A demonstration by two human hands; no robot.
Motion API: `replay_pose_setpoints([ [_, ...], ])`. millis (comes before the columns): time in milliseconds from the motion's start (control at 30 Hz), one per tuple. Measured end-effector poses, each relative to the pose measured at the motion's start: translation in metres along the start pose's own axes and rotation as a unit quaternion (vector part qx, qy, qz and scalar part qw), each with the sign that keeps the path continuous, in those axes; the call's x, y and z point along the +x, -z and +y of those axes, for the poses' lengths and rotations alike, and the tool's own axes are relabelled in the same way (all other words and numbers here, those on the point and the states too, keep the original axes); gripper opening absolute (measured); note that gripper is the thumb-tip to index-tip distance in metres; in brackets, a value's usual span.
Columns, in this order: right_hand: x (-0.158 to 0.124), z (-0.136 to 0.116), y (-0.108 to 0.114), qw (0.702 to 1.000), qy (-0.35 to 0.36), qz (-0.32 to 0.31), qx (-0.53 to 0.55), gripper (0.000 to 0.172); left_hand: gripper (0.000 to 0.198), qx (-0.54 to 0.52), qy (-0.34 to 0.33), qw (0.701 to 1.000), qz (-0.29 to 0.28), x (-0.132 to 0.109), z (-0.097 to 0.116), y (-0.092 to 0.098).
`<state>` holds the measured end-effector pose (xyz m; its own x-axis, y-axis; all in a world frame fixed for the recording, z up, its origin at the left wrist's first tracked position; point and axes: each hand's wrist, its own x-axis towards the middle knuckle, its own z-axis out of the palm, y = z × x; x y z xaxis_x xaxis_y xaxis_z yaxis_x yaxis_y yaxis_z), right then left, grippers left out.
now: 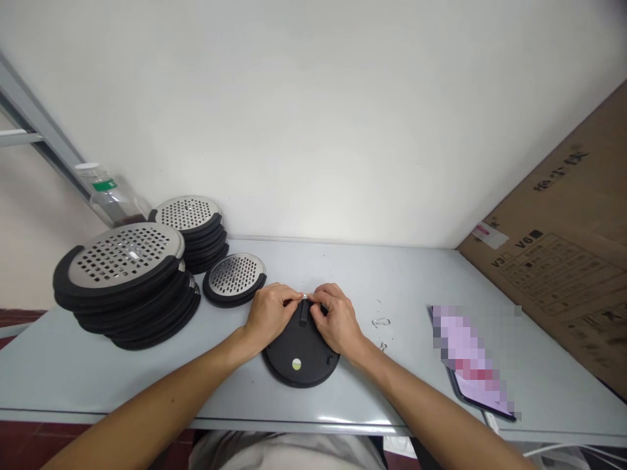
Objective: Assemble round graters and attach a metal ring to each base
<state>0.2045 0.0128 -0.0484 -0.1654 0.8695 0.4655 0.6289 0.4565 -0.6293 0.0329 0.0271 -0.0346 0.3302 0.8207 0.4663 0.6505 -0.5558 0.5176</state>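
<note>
Head view: from up here you can see the person bent over a black round disc [300, 349] lying face down on a pale grey tabletop [93, 378], close to the front edge. Both hands are closed in a pinch at the top of it. The left hand [268, 314] and the right hand [337, 318] meet fingertip to fingertip around a small metal clip [304, 296], which is mostly hidden by the fingers. Just below that pinch, a short black strap [303, 314] runs down the back of the disc, and a round pale sticker [296, 364] sits nearer the bottom of the disc.

To the left of the left hand, a single grater disc [235, 277] with a steel face and black rim lies flat, just apart from the hands. Beyond it are two stacks of the same discs: a bigger pile [122, 261] at the left and a shorter one [189, 219] behind it, against the wall. A clear plastic bottle [110, 194] with a green label stands behind them.

To the right of the right hand, two little metal hooks [381, 322] lie loose on the tabletop. Further right are a phone [470, 365] with its screen blurred out and a large cardboard box [553, 241] leaning by the wall.
</note>
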Motion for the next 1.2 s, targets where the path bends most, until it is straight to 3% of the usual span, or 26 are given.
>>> replay_pose_setpoints([
  [433,-0.0015,0.0000,-0.0001,1.000,-0.006,-0.001,-0.012,0.025,0.022,-0.018,-0.030,0.999,-0.024,0.0003,-0.0037,-0.0022],
  [800,-0.0017,-0.0039,0.0017,0.999,-0.030,-0.001,-0.011,0.026,0.015,-0.022,-0.009,1.000,-0.017,0.0009,-0.0004,-0.0003],
  [967,-0.0008,-0.0053,0.0034,0.999,-0.044,-0.004,-0.029,0.024,0.021,-0.034,0.004,0.999,-0.032,0.0011,0.0015,0.0015],
  [1200,-0.0002,-0.0019,0.0046,0.999,-0.042,-0.012,-0.033,0.014,0.021,-0.020,-0.005,0.999,-0.036,0.0018,0.0000,0.0014],
])
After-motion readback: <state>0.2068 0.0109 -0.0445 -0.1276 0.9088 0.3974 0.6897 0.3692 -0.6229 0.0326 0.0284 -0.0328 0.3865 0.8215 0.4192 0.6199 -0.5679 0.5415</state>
